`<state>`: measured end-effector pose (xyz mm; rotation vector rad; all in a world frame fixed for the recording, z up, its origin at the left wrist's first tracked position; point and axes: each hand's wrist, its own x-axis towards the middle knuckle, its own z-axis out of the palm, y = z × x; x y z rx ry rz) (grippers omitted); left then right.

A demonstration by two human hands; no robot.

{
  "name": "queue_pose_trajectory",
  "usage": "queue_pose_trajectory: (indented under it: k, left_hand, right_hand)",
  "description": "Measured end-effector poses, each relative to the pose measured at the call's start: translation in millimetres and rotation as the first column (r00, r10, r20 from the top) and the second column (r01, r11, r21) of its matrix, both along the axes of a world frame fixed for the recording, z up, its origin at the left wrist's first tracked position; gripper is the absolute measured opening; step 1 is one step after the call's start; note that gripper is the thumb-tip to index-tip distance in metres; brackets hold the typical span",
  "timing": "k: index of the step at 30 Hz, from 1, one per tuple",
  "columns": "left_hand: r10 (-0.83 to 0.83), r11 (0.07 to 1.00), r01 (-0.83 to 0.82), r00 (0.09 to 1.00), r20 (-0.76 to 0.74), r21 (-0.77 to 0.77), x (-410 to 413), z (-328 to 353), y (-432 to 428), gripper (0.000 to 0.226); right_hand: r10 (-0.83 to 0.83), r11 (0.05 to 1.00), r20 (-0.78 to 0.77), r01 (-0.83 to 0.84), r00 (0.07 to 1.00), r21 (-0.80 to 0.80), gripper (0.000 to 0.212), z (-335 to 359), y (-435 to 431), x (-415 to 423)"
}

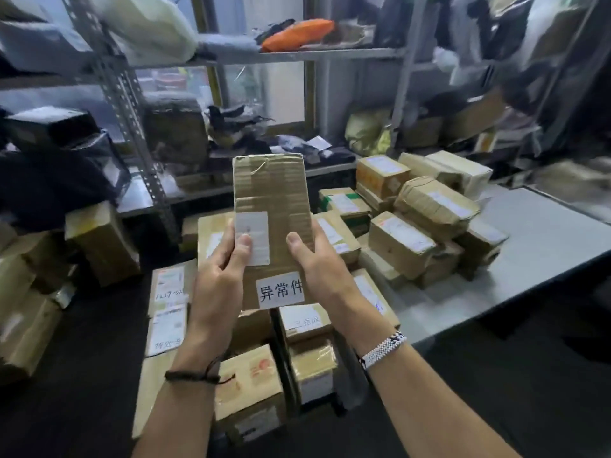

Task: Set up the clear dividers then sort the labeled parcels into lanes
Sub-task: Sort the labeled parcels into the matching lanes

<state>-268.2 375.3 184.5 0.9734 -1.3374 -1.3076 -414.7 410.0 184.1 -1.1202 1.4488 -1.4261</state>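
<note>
A flat brown cardboard parcel [272,193] stands upright in the air, held between both hands, above the left edge of the grey surface [545,239]. A white printed shipping label [253,233] sits on the left half of its front, and a white paper tag with handwritten characters [280,290] sits near its bottom edge.

The left hand [218,276] grips the parcel's left side, thumb pressed on the shipping label and fingers curled behind. The right hand [317,262] grips the right side, thumb on the bare cardboard and fingers wrapped round the back. A dark cord bracelet [195,376] circles the left wrist and a white beaded bracelet [383,348] the right.

Below the hands, labelled brown cardboard boxes [251,385] lie in rows. A heap of taped brown parcels [423,219] covers the far left corner of the surface. Behind stand grey metal shelves [139,104] loaded with bags, an orange bag [297,33] lying on the top one.
</note>
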Motion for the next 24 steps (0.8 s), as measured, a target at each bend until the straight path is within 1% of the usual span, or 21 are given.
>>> queue_pose_trajectory:
  k: [2,5,8,11,14,16,18,20,24]
  left_hand:
    - [-0.046,0.999,0.046,0.999,0.009,-0.004,-34.3,-2.8,0.7,0.04]
    - [-0.134,0.991,0.134,0.991,0.018,0.033,-76.5,-15.9,-5.3,0.043]
    - [-0.21,0.975,0.207,0.977,0.029,0.085,-114.3,-34.9,-13.6,0.047]
    - [-0.278,0.953,0.268,0.959,0.059,0.141,-146.2,-58.6,-11.5,0.041]
    - [-0.278,0.95,0.239,0.942,0.191,0.202,-168.5,-88.9,-4.8,0.03]
    - [-0.257,0.95,0.188,0.924,0.281,0.251,-178.9,-106.8,-4.1,0.029]
    - [-0.241,0.946,0.146,0.914,0.326,0.29,-187.9,-123.3,-5.2,0.029]
    - [-0.214,0.948,0.101,0.906,0.366,0.303,-195.4,-135.3,-6.2,0.028]
    - [-0.176,0.938,0.025,0.895,0.411,0.347,-204.7,-146.3,-6.9,0.029]
  right_hand:
    - [-0.029,0.999,0.009,0.029,1.0,0.02,0.038,2.5,8.0,-36.0]
    - [-0.076,0.996,0.009,0.076,0.997,0.056,0.031,-1.4,14.7,-80.2]
    - [-0.134,0.981,-0.011,0.135,0.991,0.143,0.03,-15.9,16.4,-119.7]
    - [-0.169,0.956,-0.064,0.179,0.984,0.23,0.024,-39.7,17.1,-157.9]
    - [-0.134,0.924,-0.099,0.16,0.986,0.346,0.027,-72.2,13.2,-186.5]
    - [-0.106,0.899,-0.057,0.121,0.993,0.42,0.029,-94.5,7.6,-199.3]
    - [-0.076,0.89,-0.013,0.074,0.997,0.451,0.024,-112.9,0.0,-208.8]
    - [-0.036,0.881,-0.006,0.035,0.999,0.472,0.021,-126.4,-7.4,-215.5]
    - [0.055,0.864,0.034,-0.064,0.998,0.499,0.024,-145.9,-17.0,-224.5]
